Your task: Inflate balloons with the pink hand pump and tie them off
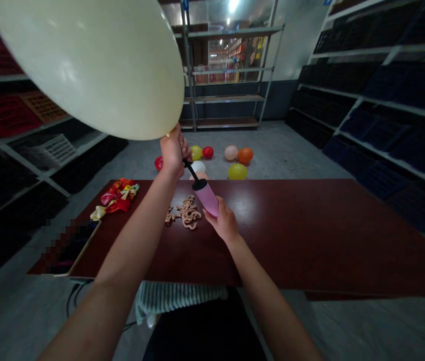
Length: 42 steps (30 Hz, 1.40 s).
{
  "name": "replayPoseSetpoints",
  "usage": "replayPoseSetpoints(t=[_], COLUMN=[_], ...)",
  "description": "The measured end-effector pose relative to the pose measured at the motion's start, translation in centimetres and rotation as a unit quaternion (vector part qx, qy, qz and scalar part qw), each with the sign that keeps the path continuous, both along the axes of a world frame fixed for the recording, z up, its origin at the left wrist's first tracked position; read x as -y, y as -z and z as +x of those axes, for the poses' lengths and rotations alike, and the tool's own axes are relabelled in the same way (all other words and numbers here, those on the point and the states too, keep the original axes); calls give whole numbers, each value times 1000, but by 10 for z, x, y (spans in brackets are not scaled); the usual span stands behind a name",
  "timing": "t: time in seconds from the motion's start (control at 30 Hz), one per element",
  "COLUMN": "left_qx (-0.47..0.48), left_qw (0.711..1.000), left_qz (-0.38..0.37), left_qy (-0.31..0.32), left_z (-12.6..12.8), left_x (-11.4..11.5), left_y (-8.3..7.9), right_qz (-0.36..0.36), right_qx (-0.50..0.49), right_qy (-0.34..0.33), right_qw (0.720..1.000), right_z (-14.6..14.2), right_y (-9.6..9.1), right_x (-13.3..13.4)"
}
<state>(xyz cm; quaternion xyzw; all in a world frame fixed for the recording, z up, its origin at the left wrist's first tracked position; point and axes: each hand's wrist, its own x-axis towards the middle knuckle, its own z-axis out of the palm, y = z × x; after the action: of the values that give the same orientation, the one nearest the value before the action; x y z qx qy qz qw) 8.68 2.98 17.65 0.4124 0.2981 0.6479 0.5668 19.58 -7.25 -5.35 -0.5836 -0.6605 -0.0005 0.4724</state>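
A large pale yellow balloon (95,60), swollen with air, fills the upper left of the head view. My left hand (173,150) is closed around its neck and the black end of a hand balloon pump; the fingers hide where the two meet. The pump's black rod (191,170) shows between my hands, partly out of the pink barrel (206,196). Closed on the lower part of that barrel is my right hand (224,219), above the table. Beneath the pump lies a heap of limp beige long balloons (189,213).
On the dark red table (291,230), flat coloured balloons (118,195) lie at the left, near a dark tray (80,245). Beyond it, several blown-up balloons (238,171) rest on the floor. Shelves with crates (396,90) line both sides; a metal rack (231,98) stands behind.
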Motion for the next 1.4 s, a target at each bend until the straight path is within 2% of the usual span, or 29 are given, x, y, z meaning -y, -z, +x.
replayPoseSetpoints(t=[0.13, 0.23, 0.33, 0.47, 0.67, 0.77, 0.87, 0.97, 1.07, 1.2, 1.4], left_qx=[-32, -30, -7, 65, 147, 159, 162, 153, 130, 107, 71], left_qw=[997, 996, 996, 992, 983, 979, 978, 979, 985, 991, 995], left_qz=[-28, -35, -61, -110, -97, -105, -104, -99, -78, -25, 20], left_qy=[64, 75, 57, 17, -57, -79, -84, -90, -89, -78, -73], left_z=[28, 26, 7, -34, -92, -117, -142, -163, -173, -156, -80], left_x=[3, 7, 9, 15, 24, 24, 24, 26, 28, 27, 17], left_y=[41, 54, 58, 66, 78, 73, 62, 45, 23, -2, -21], right_qz=[-15, -23, -20, -12, -45, -50, -54, -40, -23, -9, 1], right_qx=[-16, -9, 15, 66, 137, 152, 159, 155, 138, 103, 49], right_qy=[27, 24, 5, -37, -80, -90, -98, -107, -117, -110, -51], right_qw=[999, 999, 1000, 997, 986, 983, 981, 981, 983, 989, 997], right_z=[1, 1, 0, -6, -15, -18, -19, -19, -18, -13, -2], right_y=[-4, -5, -5, -5, -15, -19, -20, -20, -17, -11, -4], right_x=[1, 2, 2, 1, 7, 10, 11, 11, 10, 8, 5])
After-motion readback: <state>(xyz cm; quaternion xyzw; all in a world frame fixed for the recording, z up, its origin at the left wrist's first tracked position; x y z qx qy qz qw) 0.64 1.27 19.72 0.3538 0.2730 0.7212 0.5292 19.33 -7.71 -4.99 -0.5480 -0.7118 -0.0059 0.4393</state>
